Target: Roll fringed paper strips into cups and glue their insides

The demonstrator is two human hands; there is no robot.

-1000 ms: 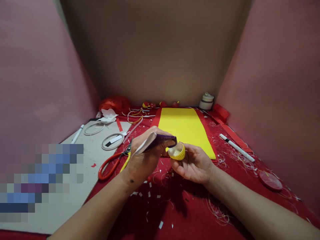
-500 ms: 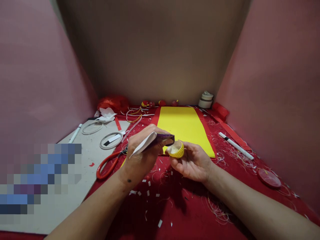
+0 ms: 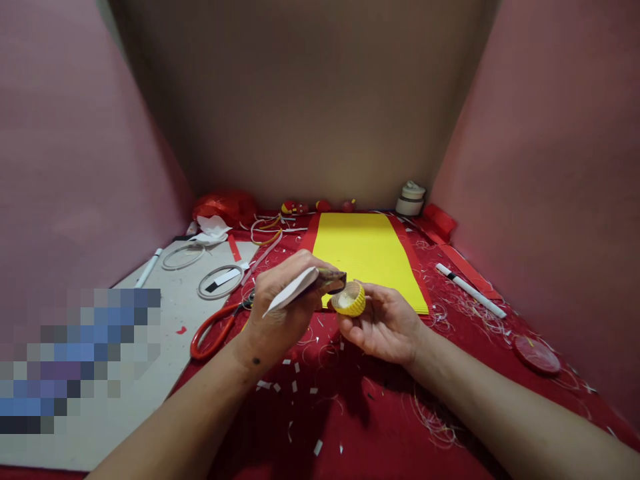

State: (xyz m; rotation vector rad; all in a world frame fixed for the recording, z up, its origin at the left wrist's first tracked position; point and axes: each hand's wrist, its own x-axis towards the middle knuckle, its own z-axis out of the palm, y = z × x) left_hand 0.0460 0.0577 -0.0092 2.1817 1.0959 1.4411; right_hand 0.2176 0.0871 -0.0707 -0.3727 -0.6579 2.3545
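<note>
My left hand (image 3: 287, 303) is closed around a dark, shiny squeeze tube, perhaps glue (image 3: 331, 281), with a flat white tail (image 3: 290, 293) sticking out toward me. The tube's dark end points at the open mouth of a small yellow ribbed paper cup (image 3: 356, 308). That cup is tilted with its pale, whitish inside facing the tube, and the fingers of my right hand (image 3: 385, 327) hold it from the right and below. Whether tube and cup touch, I cannot tell. Behind both hands lies a yellow corrugated sheet (image 3: 360, 247) on red ones.
Red-handled scissors (image 3: 215, 330) lie left of my left hand, beside a grey board (image 3: 145, 373) with pale rings (image 3: 220, 282). A white marker (image 3: 470, 290) and a round clear lid (image 3: 537, 355) are at right. Paper scraps and threads litter the red cloth (image 3: 280, 433).
The tube has turned slightly in my left hand, showing a lighter side. Both hands keep nearly the same place, and the cup is still in my right hand.
</note>
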